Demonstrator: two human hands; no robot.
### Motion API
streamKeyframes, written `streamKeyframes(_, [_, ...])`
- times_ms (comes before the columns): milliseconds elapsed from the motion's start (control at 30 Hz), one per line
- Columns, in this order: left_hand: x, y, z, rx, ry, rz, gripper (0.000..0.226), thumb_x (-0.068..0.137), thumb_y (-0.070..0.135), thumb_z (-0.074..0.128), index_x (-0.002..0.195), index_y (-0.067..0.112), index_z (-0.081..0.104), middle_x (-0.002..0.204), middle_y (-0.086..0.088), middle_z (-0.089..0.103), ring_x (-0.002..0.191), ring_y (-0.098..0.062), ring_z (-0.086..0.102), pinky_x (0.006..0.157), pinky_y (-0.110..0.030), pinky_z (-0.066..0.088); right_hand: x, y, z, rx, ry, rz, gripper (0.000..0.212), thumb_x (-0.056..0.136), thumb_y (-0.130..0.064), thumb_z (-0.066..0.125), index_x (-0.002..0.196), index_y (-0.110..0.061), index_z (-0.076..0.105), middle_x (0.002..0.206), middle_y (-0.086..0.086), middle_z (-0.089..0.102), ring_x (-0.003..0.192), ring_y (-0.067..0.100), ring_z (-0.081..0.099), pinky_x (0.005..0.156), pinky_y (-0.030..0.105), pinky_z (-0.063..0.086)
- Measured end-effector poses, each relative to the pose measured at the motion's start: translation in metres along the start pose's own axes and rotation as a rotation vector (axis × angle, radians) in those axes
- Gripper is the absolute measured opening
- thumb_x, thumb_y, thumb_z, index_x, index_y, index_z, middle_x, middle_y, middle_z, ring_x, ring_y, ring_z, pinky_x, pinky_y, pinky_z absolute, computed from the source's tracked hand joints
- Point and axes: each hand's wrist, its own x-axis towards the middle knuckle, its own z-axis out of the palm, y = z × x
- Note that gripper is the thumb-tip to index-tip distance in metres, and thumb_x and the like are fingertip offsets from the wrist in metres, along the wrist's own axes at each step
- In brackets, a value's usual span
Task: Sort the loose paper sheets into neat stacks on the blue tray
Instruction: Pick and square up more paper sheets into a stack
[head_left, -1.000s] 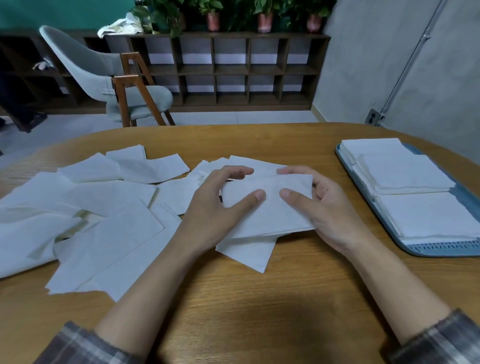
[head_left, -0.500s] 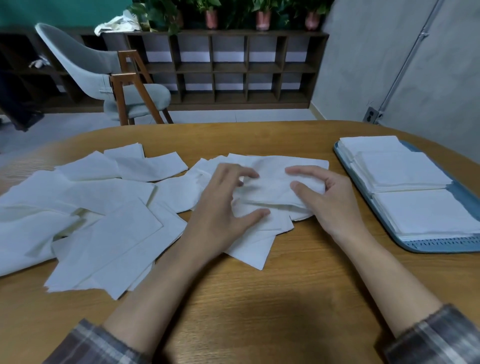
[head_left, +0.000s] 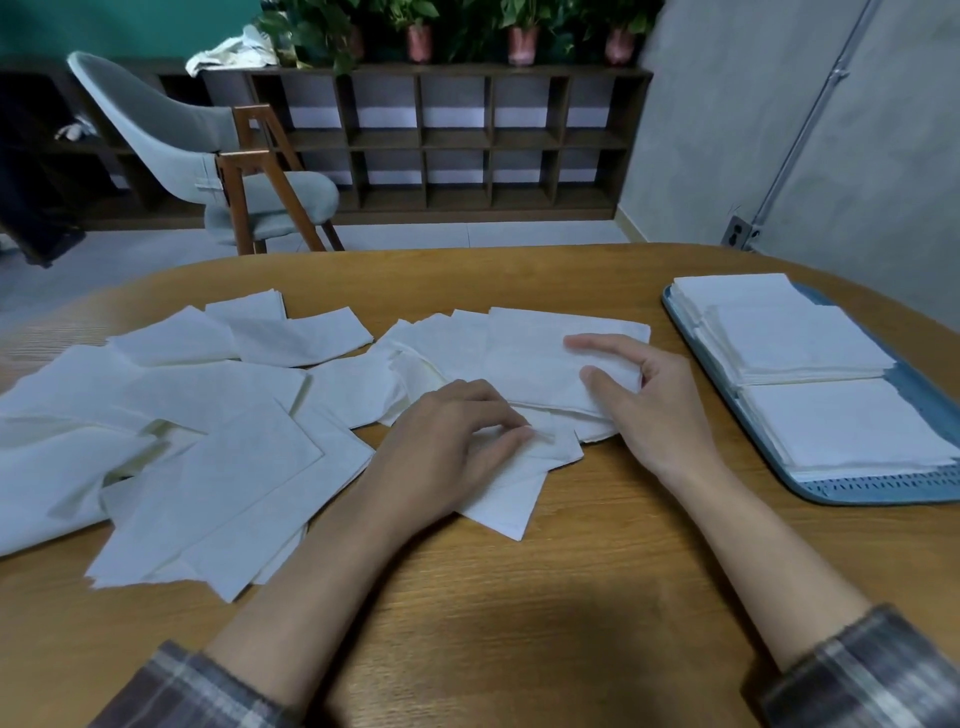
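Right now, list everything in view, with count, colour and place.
loose sheets: many, white, scattered over table's left and centre
stacks: three, white, on tray
tray: one, blue, table's right
table: one, wooden, foreground
chair: one, pale grey, behind table
shelf: one, dark, back wall
potted plants: several, green, atop shelf
left hand: pinches loose sheets, centre
right hand: grips loose sheets, centre-right

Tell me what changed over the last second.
The right hand carried the top sheet away and rightward, toward the blue tray, pinching its right edge. The left hand let go of that sheet and now curls its fingers on the lower sheets nearer the person. The tray's stacks and the scattered sheets on the left stayed put.
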Motion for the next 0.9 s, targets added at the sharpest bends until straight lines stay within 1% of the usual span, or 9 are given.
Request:
streamKeyframes(100, [0.002,0.004,-0.002,-0.071,0.016,-0.036,0.013,0.101,0.029,0.071,0.100,0.024,0.082,0.097,0.016,0.073,0.096,-0.001,0.066,0.079,-0.014,0.046,0.000,0.000,-0.001,-0.026,-0.006,-0.017,0.036,0.100,-0.002,0.063,0.120,-0.028,0.078,0.123,-0.025,0.073,0.125,-0.010,0.058,0.106,0.008,0.040])
streamKeyframes(133, [0.002,0.005,-0.003,-0.101,0.027,-0.054,0.012,0.101,0.027,0.071,0.099,0.023,0.082,0.097,0.016,0.074,0.096,-0.001,0.067,0.078,-0.012,0.044,0.000,0.000,-0.001,-0.036,-0.008,-0.022,0.037,0.100,-0.001,0.062,0.121,-0.028,0.077,0.124,-0.025,0.072,0.125,-0.010,0.058,0.106,0.007,0.040])
streamKeyframes(267, [0.002,0.009,-0.007,-0.214,0.062,-0.144,0.012,0.100,0.023,0.071,0.095,0.023,0.082,0.093,0.017,0.075,0.095,-0.005,0.068,0.080,-0.019,0.047,0.000,0.002,0.000,-0.052,-0.016,-0.046,0.039,0.100,0.001,0.060,0.123,-0.025,0.077,0.126,-0.024,0.071,0.126,-0.009,0.058,0.108,0.010,0.040])
streamKeyframes(433, [0.003,0.015,-0.012,-0.349,0.038,-0.280,0.018,0.096,0.021,0.073,0.082,0.027,0.082,0.089,0.018,0.077,0.092,-0.004,0.070,0.081,-0.022,0.051,0.000,0.002,0.001,-0.070,-0.026,-0.052,0.040,0.101,0.001,0.058,0.125,-0.025,0.076,0.127,-0.024,0.071,0.128,-0.009,0.057,0.109,0.011,0.040])
streamKeyframes(600, [0.004,0.019,-0.016,-0.437,0.019,-0.388,0.022,0.093,0.017,0.073,0.075,0.026,0.082,0.084,0.015,0.079,0.076,0.002,0.067,0.070,-0.015,0.047,0.000,0.003,0.002,-0.083,-0.031,-0.068,0.040,0.101,0.002,0.058,0.124,-0.025,0.076,0.127,-0.025,0.071,0.127,-0.010,0.057,0.109,0.012,0.041])
streamKeyframes(700, [0.004,0.024,-0.018,-0.432,0.044,-0.351,0.023,0.097,0.017,0.070,0.078,0.026,0.080,0.082,0.016,0.077,0.078,0.001,0.065,0.071,-0.012,0.046,-0.001,0.000,0.001,-0.077,-0.043,-0.079,0.037,0.101,-0.001,0.059,0.122,-0.026,0.077,0.125,-0.026,0.071,0.125,-0.009,0.058,0.104,0.012,0.041])
streamKeyframes(767, [0.003,0.023,-0.018,-0.366,0.084,-0.251,0.023,0.102,0.019,0.066,0.082,0.027,0.076,0.082,0.019,0.073,0.080,0.000,0.064,0.073,-0.011,0.042,-0.002,-0.003,-0.001,-0.047,-0.088,-0.108,0.028,0.101,-0.011,0.065,0.120,-0.027,0.077,0.124,-0.023,0.073,0.123,-0.004,0.061,0.097,0.014,0.042])
streamKeyframes(833, [0.002,0.021,-0.015,-0.241,0.130,-0.118,0.018,0.105,0.021,0.064,0.092,0.025,0.074,0.086,0.019,0.071,0.084,-0.001,0.064,0.074,-0.010,0.039,-0.006,-0.007,-0.001,0.021,-0.183,-0.143,0.025,0.096,-0.023,0.069,0.120,-0.024,0.077,0.123,-0.017,0.075,0.123,0.005,0.064,0.098,0.020,0.046])
streamKeyframes(900, [0.002,0.019,-0.011,-0.156,0.188,-0.034,0.013,0.105,0.019,0.064,0.100,0.019,0.076,0.092,0.017,0.072,0.089,0.001,0.064,0.076,-0.009,0.039,-0.009,-0.009,0.001,0.052,-0.255,-0.141,0.026,0.092,-0.028,0.077,0.117,-0.022,0.078,0.119,-0.013,0.076,0.121,0.010,0.067,0.100,0.029,0.051])
